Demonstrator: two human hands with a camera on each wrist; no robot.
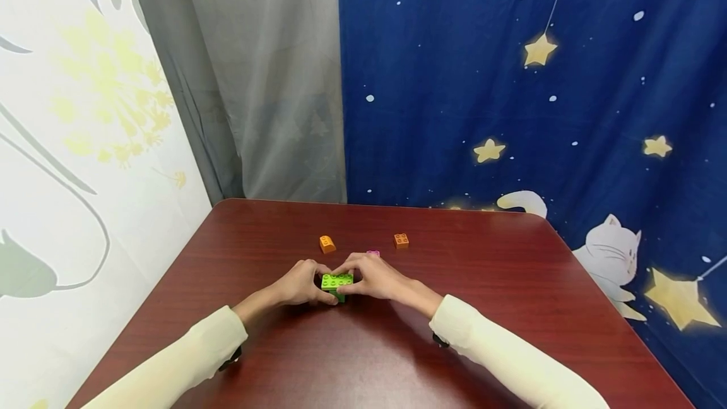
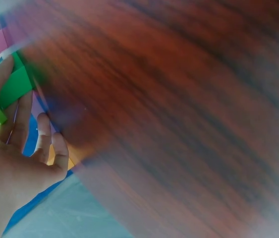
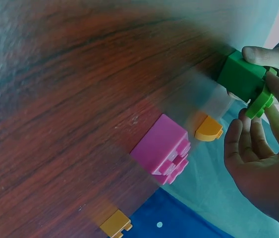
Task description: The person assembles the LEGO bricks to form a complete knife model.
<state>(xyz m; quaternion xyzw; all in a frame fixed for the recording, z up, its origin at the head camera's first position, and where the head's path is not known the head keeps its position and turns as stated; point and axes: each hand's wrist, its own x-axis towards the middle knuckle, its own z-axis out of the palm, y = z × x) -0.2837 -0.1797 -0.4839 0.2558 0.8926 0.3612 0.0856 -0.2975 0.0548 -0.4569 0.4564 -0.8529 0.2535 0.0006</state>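
Observation:
Over the middle of the table, both hands meet around a small stack. A light green studded brick (image 1: pixel 336 281) sits on top of a darker green brick (image 3: pixel 242 74). My left hand (image 1: pixel 298 284) holds the darker green brick, its thumb on the near face. With its thumb and fingers, my right hand (image 1: pixel 376 278) grips the light green brick at its right end; in the right wrist view its other fingers are bent beside the light green brick. Fingers partly cover the stack in every view. Just behind the right hand stands a pink brick (image 3: pixel 160 146), mostly hidden in the head view.
Farther back on the dark red wooden table (image 1: pixel 483 308) lie a rounded yellow-orange brick (image 1: pixel 326 244) on the left and an orange studded brick (image 1: pixel 401 240) on the right. Grey (image 1: pixel 284 81) and blue starry curtains (image 1: pixel 431 81) hang behind the table's far edge.

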